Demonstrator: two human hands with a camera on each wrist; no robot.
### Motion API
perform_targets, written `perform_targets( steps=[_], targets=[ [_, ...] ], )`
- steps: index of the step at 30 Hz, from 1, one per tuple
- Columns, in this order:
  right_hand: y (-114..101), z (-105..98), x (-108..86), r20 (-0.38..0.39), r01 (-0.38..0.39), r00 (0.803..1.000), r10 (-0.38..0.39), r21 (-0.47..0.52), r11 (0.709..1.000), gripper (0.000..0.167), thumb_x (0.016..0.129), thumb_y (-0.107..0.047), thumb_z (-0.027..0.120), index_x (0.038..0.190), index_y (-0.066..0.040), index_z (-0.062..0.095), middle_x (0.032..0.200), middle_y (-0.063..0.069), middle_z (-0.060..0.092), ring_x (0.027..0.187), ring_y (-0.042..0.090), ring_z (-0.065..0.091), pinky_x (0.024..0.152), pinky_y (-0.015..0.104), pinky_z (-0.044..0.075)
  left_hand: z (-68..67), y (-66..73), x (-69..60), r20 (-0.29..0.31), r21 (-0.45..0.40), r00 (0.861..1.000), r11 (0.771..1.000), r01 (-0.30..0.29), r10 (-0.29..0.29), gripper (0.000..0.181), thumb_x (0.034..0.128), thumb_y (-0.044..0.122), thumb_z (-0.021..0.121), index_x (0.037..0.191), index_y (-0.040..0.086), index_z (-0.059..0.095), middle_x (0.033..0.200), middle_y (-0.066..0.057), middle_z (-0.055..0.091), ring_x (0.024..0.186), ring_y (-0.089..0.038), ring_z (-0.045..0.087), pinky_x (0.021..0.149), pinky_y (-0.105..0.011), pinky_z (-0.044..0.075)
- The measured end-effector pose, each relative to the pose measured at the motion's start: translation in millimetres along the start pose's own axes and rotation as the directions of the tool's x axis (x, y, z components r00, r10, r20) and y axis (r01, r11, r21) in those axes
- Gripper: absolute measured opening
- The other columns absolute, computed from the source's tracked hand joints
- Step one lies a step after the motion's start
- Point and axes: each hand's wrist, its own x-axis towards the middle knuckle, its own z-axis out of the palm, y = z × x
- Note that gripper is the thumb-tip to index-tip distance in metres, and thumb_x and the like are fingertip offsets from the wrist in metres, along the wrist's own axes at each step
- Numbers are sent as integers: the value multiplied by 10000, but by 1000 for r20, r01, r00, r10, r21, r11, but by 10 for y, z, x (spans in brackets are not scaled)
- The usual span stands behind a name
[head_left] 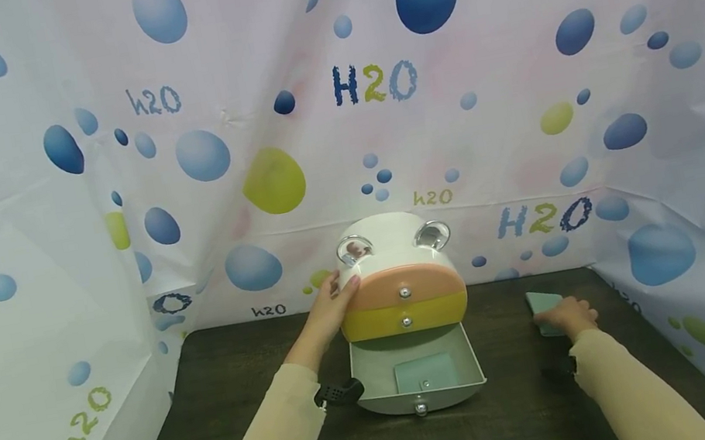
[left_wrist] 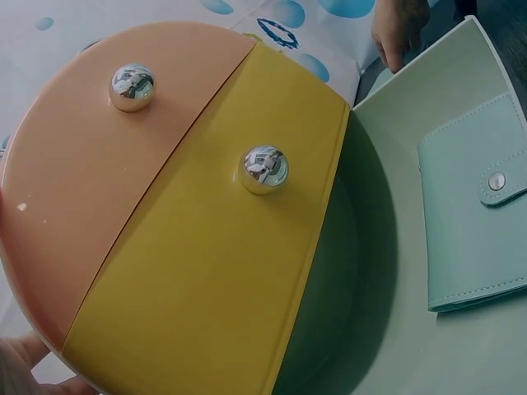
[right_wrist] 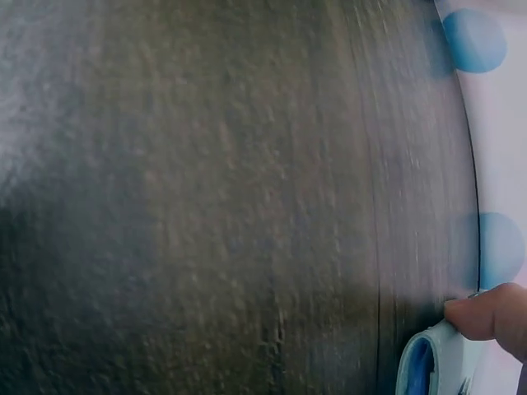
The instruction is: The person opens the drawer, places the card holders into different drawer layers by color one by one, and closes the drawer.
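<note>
A rounded drawer box [head_left: 392, 244] with a white top and two shiny ear-like pieces stands on the table. Its peach drawer [left_wrist: 82, 189] and yellow drawer [left_wrist: 214, 222] are closed; the pale green bottom drawer [head_left: 371, 374] is pulled out. Inside that drawer lies a mint-green wallet [left_wrist: 473, 214] with a snap strap. My left hand [head_left: 329, 310] rests against the box's left side, thumb near the front edge. Over on the right, my right hand [head_left: 568, 316] holds a second mint-green wallet [head_left: 544, 300], its thumb [right_wrist: 486, 317] on the wallet's folded edge.
The dark wooden table [head_left: 245, 412] extends around the box. A white sheet [head_left: 485, 86] printed with blue and green drops hangs behind and on both sides. Silvery round knobs [head_left: 421, 408] stick out from the drawer fronts.
</note>
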Motion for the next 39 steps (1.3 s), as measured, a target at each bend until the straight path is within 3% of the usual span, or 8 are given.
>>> perform_targets(
  steps=[8,15,29,39],
  targets=[
    [-28,25,-41,57,3,998,-4,13,1000,940,880,-375,677,1349,286,201,1275,482,216,1176,622,248,999,699,335,-4,41,-28,-3,-6,1000,1000,9,-9,929,936,661,541,1602,113,194,1616,-215,245,1459,-405,292,1137,-601,292],
    [-56,52,-51,58,-12,998,11,14,1000,982,873,-380,715,1369,275,178,1292,465,227,1184,604,260,1013,691,336,-5,35,-19,0,-10,1000,1000,10,-10,921,940,654,542,1600,114,196,1617,-210,245,1463,-397,288,1142,-589,293],
    [-75,129,-33,33,90,995,-89,-20,996,890,830,-336,747,1300,281,310,1230,452,330,1098,565,344,969,661,359,3,38,-26,-8,-20,1000,1000,19,-19,921,936,652,551,1599,117,202,1617,-216,239,1464,-394,287,1142,-583,296],
    [-52,86,-28,49,183,982,-181,-39,982,877,800,-315,757,1296,271,333,1198,446,382,1090,570,382,929,627,386,1,31,-24,-6,-18,1000,1000,8,-8,914,943,641,550,1600,112,198,1616,-218,239,1461,-402,288,1136,-597,298]
  ],
)
